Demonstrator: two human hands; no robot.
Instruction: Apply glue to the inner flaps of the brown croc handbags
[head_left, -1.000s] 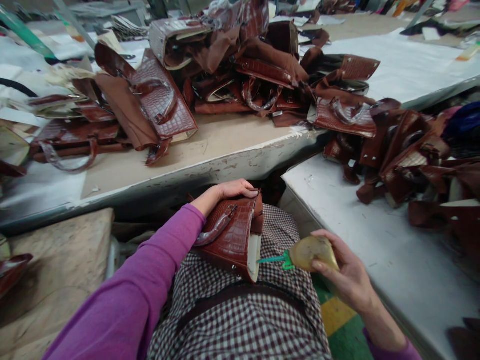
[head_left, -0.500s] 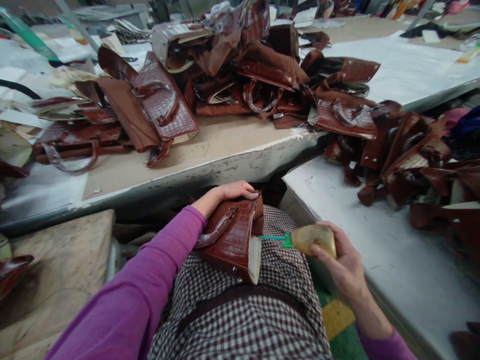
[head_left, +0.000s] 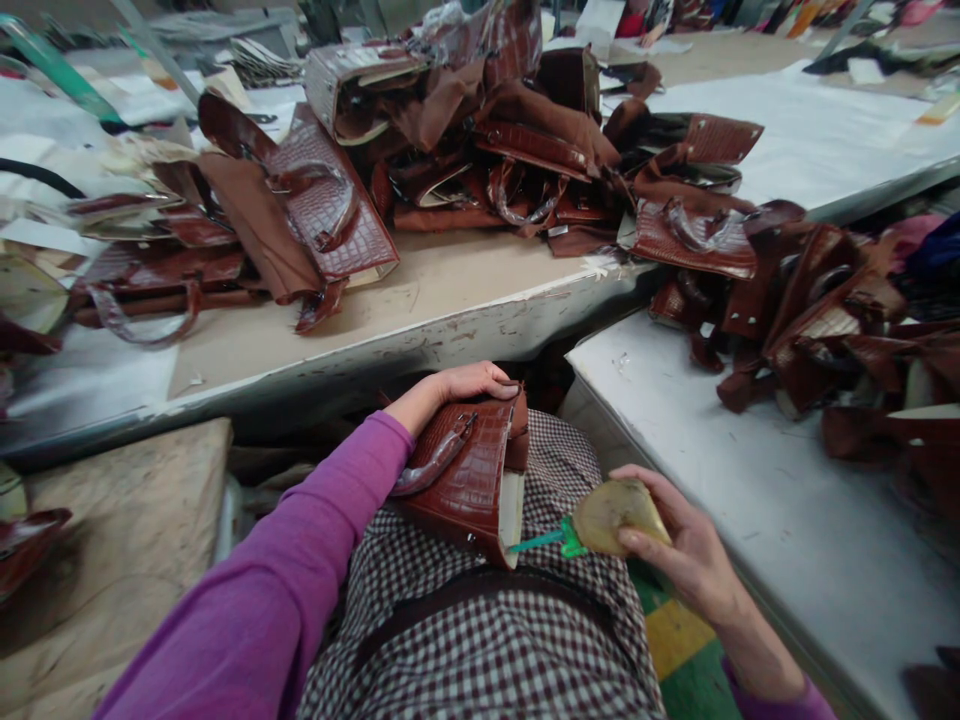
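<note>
On my lap rests a brown crocodile-patterned handbag [head_left: 469,470] with a plastic-wrapped handle [head_left: 439,460]. My left hand [head_left: 476,381] grips its far top edge, thumb on the outside and the other fingers mostly hidden. A pale inner strip [head_left: 511,510] shows along the bag's right-hand edge. In my right hand [head_left: 686,545] is a yellowish squeeze bottle [head_left: 619,515] with a green cap and a thin green nozzle [head_left: 536,541]. The nozzle points left, and its tip is at the lower end of the pale strip.
Brown handbags [head_left: 450,150] lie heaped on the far table [head_left: 375,295]. More brown bag pieces [head_left: 840,310] pile up on the right-hand table [head_left: 720,470]. A worn brown board [head_left: 127,540] is at the left. A checked apron [head_left: 480,650] covers my lap.
My right hand has brought the bottle down a little, so the nozzle tip has moved from the upper part of the pale strip to its lower end. My left hand stays put.
</note>
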